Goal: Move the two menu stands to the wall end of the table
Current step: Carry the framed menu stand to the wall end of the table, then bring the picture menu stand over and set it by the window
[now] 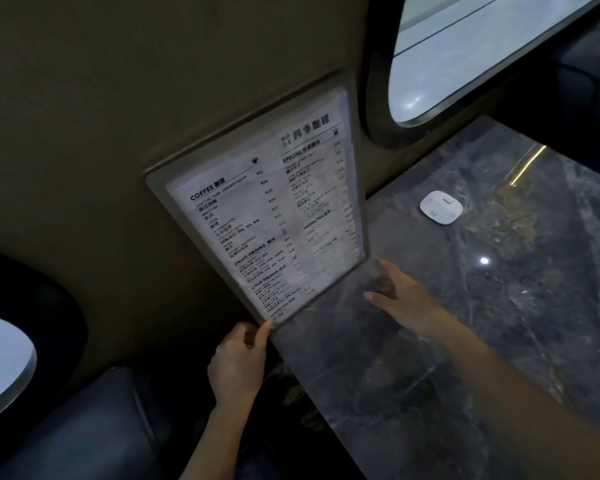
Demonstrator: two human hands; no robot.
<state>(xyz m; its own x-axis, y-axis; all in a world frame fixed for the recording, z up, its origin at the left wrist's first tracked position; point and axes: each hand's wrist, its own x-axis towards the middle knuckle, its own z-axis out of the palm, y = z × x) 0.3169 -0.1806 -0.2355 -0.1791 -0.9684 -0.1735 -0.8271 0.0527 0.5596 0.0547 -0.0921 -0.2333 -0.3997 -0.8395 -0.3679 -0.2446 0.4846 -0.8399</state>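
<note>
One menu stand [264, 209], a clear acrylic frame with a white printed drinks menu, stands upright on the dark marble table [465, 306], leaning against the brown wall. My left hand [238, 362] pinches its lower left corner at the table's edge. My right hand [400, 296] rests on the table with fingers spread, fingertips touching the stand's lower right corner. Whether a second stand sits behind this one, I cannot tell.
A small white rounded device [441, 206] lies on the table near the wall. A round-cornered window [465, 53] is above the table, another window [4, 368] at the left. A dark padded seat [94, 427] lies below the table's left edge.
</note>
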